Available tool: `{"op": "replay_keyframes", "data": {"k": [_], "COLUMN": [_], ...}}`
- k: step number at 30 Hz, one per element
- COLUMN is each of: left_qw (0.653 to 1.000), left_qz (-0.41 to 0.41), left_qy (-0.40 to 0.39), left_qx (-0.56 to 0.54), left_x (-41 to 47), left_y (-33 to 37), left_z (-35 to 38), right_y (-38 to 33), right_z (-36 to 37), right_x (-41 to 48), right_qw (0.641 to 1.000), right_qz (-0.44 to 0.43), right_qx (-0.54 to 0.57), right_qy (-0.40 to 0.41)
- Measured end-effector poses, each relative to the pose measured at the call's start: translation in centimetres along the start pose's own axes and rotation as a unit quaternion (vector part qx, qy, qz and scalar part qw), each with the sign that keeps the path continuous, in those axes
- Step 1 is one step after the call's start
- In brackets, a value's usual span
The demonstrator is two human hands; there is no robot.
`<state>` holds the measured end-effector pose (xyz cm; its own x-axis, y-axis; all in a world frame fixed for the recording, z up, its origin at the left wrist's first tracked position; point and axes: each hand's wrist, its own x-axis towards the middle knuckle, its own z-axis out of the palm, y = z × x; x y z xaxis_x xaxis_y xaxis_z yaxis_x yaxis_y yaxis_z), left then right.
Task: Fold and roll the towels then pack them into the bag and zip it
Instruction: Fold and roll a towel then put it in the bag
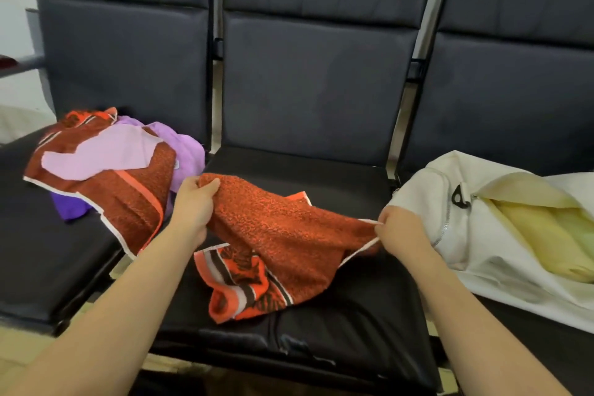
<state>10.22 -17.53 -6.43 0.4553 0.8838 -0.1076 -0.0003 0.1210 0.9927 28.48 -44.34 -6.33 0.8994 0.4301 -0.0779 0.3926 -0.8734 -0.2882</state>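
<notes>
Currently, left grip (193,202) and right grip (400,231) each clench one edge of the orange towel (283,228) above the seat (337,177).

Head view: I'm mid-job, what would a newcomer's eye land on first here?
The orange towel, stretched over the middle seat between the left grip and the right grip, which pinches its white edge. Next, a heap of orange, pink and purple towels on the left seat, and the white bag lying unzipped on the right seat with something pale yellow inside.
</notes>
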Motion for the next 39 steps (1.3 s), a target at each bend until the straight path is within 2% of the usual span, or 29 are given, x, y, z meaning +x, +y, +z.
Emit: {"op": "replay_keyframes", "data": {"k": [1, 2, 3, 4, 5, 6, 8, 9, 11, 13, 16, 17, 19, 22, 23, 26, 30, 33, 35, 37, 39], "left_qw": [1.0, 1.0, 0.999, 0.997, 0.995, 0.994, 0.995, 0.991, 0.974, 0.966, 0.971, 0.97, 0.963, 0.95, 0.955, 0.979, 0.987, 0.987, 0.987, 0.977, 0.955], "left_qz": [0.001, -0.003, -0.009, -0.016, -0.013, 0.005, 0.087, 0.129, 0.192, 0.217, 0.232, 0.236, 0.255, 0.301, 0.285, 0.171, 0.108, 0.095, 0.125, 0.193, 0.259], "left_qy": [-0.001, 0.0, -0.006, -0.016, -0.027, -0.035, -0.031, -0.016, 0.027, 0.061, -0.009, -0.032, -0.06, -0.06, -0.071, -0.098, -0.123, -0.131, -0.099, -0.05, -0.01], "left_qx": [-0.009, -0.019, -0.045, -0.078, -0.1, -0.103, -0.033, 0.026, 0.115, 0.124, 0.065, 0.055, 0.062, 0.065, 0.037, -0.043, 0.006, -0.014, 0.001, 0.075, 0.144], "left_x": [-0.1, -0.2, -0.2, -0.2, 0.1, 0.6, 1.5, 1.7, 1.3, 0.8, 0.7, 0.7, 0.2, -0.5, -0.8, -0.6, -0.2, -0.5, -1.2, -1.4, -1.3], "left_y": [0.8, 1.9, 3.3, 4.8, 6.5, 8.2, 11.3, 12.8, 15.6, 18.4, 21.7, 22.5, 23.3, 24.1, 24.3, 24.4, 23.5, 23.0, 22.8, 22.2, 21.9], "left_z": [-0.2, -0.2, -0.1, 0.2, 0.4, 0.3, 0.1, -0.1, -0.5, -0.7, -1.4, -1.8, -2.6, -3.1, -3.1, -3.0, -3.1, -3.2, -3.0, -2.8, -3.0], "right_y": [-0.3, -1.1, -1.9, -2.9, -3.8, -4.6, -5.9, -6.2, -6.2, -6.2, -5.8, -5.5, -5.0, -4.6, -4.7, -4.7, -4.7, -4.5, -4.4, -4.5, -4.4], "right_z": [-0.7, -2.0, -3.3, -4.9, -6.4, -8.1, -11.5, -13.1, -15.8, -18.1, -21.0, -21.9, -23.3, -24.6, -24.8, -25.3, -25.3, -25.2, -25.3, -25.5, -25.5], "right_x": [0.2, 0.1, 0.2, 0.4, 0.8, 1.2, 1.8, 2.2, 2.5, 2.1, 1.3, 1.0, 0.5, -0.3, -0.5, -1.0, -1.0, -1.4, -1.6, -1.6, -1.7], "right_qw": [0.994, 0.957, 0.877, 0.786, 0.716, 0.68, 0.656, 0.658, 0.668, 0.702, 0.785, 0.8, 0.807, 0.808, 0.806, 0.795, 0.815, 0.83, 0.875, 0.923, 0.933], "right_qz": [0.015, 0.048, 0.074, 0.085, 0.076, 0.061, 0.013, -0.014, -0.066, -0.126, -0.196, -0.207, -0.224, -0.239, -0.238, -0.22, -0.218, -0.252, -0.258, -0.244, -0.237], "right_qx": [0.108, 0.285, 0.469, 0.606, 0.69, 0.73, 0.752, 0.745, 0.726, 0.682, 0.552, 0.521, 0.508, 0.513, 0.518, 0.54, 0.508, 0.479, 0.384, 0.224, 0.138], "right_qy": [0.001, -0.026, -0.067, -0.084, -0.075, -0.043, 0.063, 0.111, 0.148, 0.161, 0.202, 0.213, 0.201, 0.166, 0.162, 0.166, 0.176, 0.136, 0.146, 0.195, 0.233]}}
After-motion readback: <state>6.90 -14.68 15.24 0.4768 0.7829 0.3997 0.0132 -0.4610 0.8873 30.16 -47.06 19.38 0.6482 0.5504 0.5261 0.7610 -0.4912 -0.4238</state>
